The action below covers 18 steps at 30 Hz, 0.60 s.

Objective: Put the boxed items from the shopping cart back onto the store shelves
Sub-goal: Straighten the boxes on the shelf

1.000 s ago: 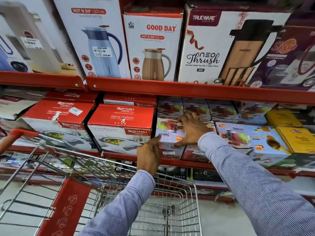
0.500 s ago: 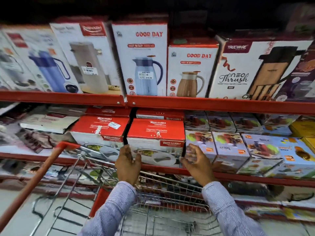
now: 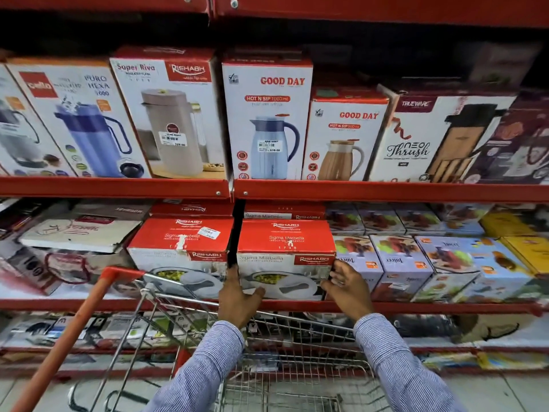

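Observation:
A red and white Rishabh Sigma Marbella casserole box [image 3: 285, 251] sits at the front of the middle shelf [image 3: 416, 307]. My left hand [image 3: 237, 295] presses its lower left corner, with the fingers in the gap beside the neighbouring box. My right hand [image 3: 346, 288] cups its lower right corner, next to the juicer boxes [image 3: 398, 260]. Both hands grip the box between them. The wire shopping cart [image 3: 276, 373] with an orange handle [image 3: 71, 331] stands below my arms; no boxed items show in its visible part.
A twin Rishabh box [image 3: 181, 248] stands just left of the held one. Flask and jug boxes [image 3: 267, 120] fill the upper shelf [image 3: 356, 190]. Flat boxes lie at the left, yellow boxes [image 3: 525, 248] at the far right. Lower shelves hold more goods.
My hands left the juicer boxes and moved left onto the red and white casserole box, closing on its two lower corners. The view tilted upward and shifted left.

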Each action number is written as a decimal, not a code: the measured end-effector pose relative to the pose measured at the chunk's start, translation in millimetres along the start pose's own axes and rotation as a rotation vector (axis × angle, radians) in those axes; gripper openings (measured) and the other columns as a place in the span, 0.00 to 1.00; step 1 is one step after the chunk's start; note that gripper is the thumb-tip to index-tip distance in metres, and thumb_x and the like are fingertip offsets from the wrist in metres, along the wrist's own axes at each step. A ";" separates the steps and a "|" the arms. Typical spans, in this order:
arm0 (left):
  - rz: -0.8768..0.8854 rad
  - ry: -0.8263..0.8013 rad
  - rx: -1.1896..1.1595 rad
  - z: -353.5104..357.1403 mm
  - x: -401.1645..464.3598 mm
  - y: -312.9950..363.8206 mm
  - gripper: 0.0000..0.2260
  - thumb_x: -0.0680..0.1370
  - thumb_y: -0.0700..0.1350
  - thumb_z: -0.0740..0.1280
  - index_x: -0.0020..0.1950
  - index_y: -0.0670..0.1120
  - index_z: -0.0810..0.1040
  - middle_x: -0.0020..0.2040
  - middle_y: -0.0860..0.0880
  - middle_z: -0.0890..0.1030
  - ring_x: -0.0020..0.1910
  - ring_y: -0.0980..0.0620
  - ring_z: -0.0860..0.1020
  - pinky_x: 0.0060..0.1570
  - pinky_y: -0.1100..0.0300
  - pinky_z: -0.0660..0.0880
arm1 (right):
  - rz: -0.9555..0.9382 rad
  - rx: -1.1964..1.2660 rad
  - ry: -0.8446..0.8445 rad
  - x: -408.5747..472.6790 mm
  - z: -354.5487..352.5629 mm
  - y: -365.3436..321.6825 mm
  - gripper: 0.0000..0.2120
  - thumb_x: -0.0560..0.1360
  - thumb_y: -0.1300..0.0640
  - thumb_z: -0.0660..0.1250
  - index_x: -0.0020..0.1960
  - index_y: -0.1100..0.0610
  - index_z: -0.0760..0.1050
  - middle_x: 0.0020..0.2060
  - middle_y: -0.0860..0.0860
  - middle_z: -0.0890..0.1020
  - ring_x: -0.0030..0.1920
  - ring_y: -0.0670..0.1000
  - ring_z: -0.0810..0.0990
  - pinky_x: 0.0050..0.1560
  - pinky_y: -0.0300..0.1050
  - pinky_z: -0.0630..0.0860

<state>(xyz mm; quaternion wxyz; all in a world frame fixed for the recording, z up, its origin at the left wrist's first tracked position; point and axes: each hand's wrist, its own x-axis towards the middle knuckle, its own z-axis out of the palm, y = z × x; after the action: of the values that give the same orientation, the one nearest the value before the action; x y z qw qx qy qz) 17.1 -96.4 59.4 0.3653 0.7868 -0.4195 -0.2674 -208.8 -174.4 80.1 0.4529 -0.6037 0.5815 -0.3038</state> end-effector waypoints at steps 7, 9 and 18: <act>0.019 0.032 0.026 -9.4 -3.2 4.2 0.28 0.72 0.48 0.71 0.69 0.43 0.68 0.54 0.45 0.84 0.50 0.43 0.82 0.50 0.54 0.79 | 0.025 -0.030 0.002 -8.7 1.4 -12.5 0.26 0.70 0.58 0.72 0.67 0.54 0.72 0.60 0.46 0.80 0.61 0.49 0.78 0.57 0.41 0.74; 0.043 0.151 -0.036 -19.8 -6.2 15.6 0.24 0.73 0.46 0.72 0.67 0.43 0.72 0.54 0.46 0.84 0.47 0.48 0.81 0.48 0.58 0.77 | -0.004 -0.040 0.124 -13.8 -0.7 -29.8 0.21 0.71 0.58 0.72 0.63 0.52 0.73 0.54 0.44 0.80 0.56 0.49 0.79 0.54 0.40 0.73; 0.448 0.515 -0.211 -96.6 20.2 137.6 0.16 0.73 0.45 0.71 0.61 0.47 0.77 0.54 0.48 0.84 0.50 0.50 0.81 0.54 0.59 0.76 | -0.486 0.164 0.281 1.2 -4.6 -178.8 0.20 0.72 0.62 0.68 0.64 0.56 0.73 0.55 0.49 0.81 0.55 0.47 0.79 0.53 0.31 0.77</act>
<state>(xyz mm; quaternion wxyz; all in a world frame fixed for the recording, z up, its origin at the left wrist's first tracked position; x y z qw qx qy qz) 33.6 -132.3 224.0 0.5878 0.6749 -0.4458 -0.0154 -136.5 -191.8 242.6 0.3294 -0.6386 0.4504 -0.5300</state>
